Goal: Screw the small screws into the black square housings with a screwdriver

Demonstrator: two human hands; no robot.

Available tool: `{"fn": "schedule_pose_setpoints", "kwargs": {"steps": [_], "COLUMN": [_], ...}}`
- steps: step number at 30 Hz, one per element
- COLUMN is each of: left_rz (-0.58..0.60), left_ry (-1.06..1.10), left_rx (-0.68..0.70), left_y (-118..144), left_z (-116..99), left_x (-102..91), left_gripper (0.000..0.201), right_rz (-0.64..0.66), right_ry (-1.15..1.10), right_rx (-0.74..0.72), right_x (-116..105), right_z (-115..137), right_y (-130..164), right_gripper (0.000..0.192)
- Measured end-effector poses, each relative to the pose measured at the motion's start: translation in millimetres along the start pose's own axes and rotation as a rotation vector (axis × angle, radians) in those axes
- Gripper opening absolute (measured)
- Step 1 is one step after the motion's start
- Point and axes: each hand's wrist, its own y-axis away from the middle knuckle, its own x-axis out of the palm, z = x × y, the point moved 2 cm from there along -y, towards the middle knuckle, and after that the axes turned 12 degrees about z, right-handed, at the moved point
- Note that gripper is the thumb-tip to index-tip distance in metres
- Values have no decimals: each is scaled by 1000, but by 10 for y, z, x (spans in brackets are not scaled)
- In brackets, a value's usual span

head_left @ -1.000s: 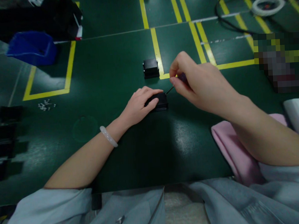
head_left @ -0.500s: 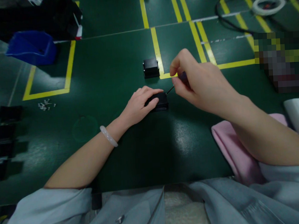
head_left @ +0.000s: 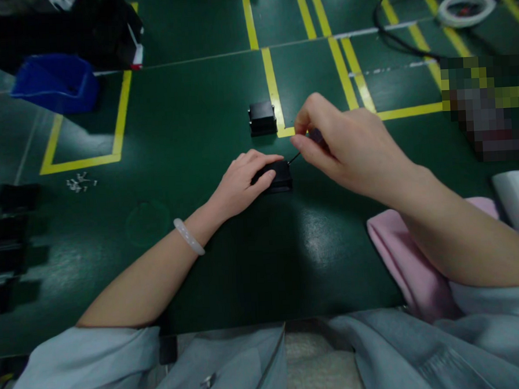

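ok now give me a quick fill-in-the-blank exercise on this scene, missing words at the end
1. The left hand lies on a block whose colour is ____.
2. The right hand holds a thin-shafted tool, while a pale bangle is worn on the ____ wrist.
3. The plastic bin at the upper left is ____ in colour.
4. The cloth at the lower right is ____ in colour.

Missing words: black; left; blue; pink.
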Motion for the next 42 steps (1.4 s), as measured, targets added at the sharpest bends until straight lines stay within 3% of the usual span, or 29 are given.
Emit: {"fn": "schedule_pose_setpoints", "kwargs": {"steps": [35,42], "left_rz": [11,8], "left_ry": [13,10], "left_rx": [4,-5], "left_y": [6,6], "left_z": [-19,-15], "left_x": [-12,-6], "left_gripper": [41,41], "right_rz": [-52,-35], "right_ry": [-40,56], "right_rx": [-7,16], "right_x": [18,43], "right_z": [-16,-17], "right_y": [5,6], "right_gripper": [28,37]}}
